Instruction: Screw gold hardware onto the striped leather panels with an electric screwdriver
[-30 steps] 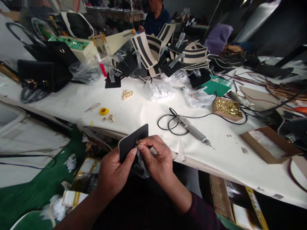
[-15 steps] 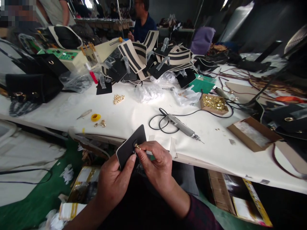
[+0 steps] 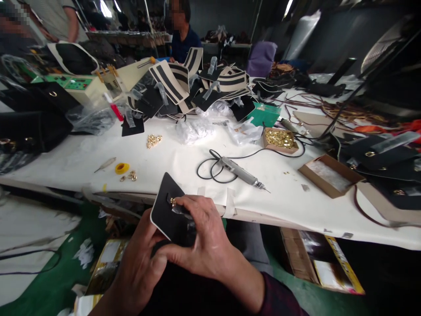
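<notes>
My left hand [image 3: 140, 259] is closed on the lower left edge of a black leather-like panel [image 3: 164, 195] with rounded corners and a pale edge. The panel is tilted up in front of the table edge. A small gold metal fitting [image 3: 173, 202] sits on its face, with a strip of clear plastic [image 3: 179, 210] beside it. My right hand [image 3: 212, 239] curls around the panel's right side. Its index fingertip touches the fitting, and its thumb reaches down toward my left thumb. The other right fingers are partly hidden.
On the white table [image 3: 177, 160] lie a grey rotary tool [image 3: 243, 172] with a looped cable, a yellow tape ring [image 3: 122, 168] and gold pieces [image 3: 154, 140]. Boxes [image 3: 281, 139] [image 3: 330, 175] stand at right. Striped panels [image 3: 169, 81] are piled behind; a person [image 3: 184, 39] is beyond.
My right fingers have shifted from pinching the gold fitting to curling around the panel's right side, index finger still on the fitting. The panel has turned to face me more. The view has swung right.
</notes>
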A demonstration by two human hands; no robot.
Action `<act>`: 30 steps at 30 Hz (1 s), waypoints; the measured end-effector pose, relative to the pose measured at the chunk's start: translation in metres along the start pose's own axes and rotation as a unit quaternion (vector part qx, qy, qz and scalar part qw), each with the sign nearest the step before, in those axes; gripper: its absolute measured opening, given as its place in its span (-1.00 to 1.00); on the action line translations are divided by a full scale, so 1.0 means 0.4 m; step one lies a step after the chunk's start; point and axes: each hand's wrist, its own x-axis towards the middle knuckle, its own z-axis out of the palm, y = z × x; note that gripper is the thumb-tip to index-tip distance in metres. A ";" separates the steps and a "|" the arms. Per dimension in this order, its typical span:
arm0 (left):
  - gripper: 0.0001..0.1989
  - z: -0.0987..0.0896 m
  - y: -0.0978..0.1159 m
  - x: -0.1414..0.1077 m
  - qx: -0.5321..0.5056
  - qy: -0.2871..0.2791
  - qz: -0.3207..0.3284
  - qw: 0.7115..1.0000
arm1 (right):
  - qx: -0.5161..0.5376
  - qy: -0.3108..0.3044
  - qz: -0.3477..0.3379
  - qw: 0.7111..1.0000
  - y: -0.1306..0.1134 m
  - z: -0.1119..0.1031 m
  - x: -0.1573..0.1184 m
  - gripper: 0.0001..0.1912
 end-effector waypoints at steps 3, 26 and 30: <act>-0.19 0.009 -0.004 -0.011 -0.021 -0.019 0.013 1.000 | -0.039 0.007 0.024 0.999 -0.007 0.007 -0.002 -0.39; -0.59 0.210 -0.197 0.233 0.175 -0.076 0.320 0.928 | 0.166 0.048 0.492 0.853 0.175 -0.120 -0.030 -0.63; -0.57 0.216 -0.208 0.229 0.160 -0.065 0.311 0.934 | 0.100 0.015 0.492 0.865 0.172 -0.125 -0.011 -0.65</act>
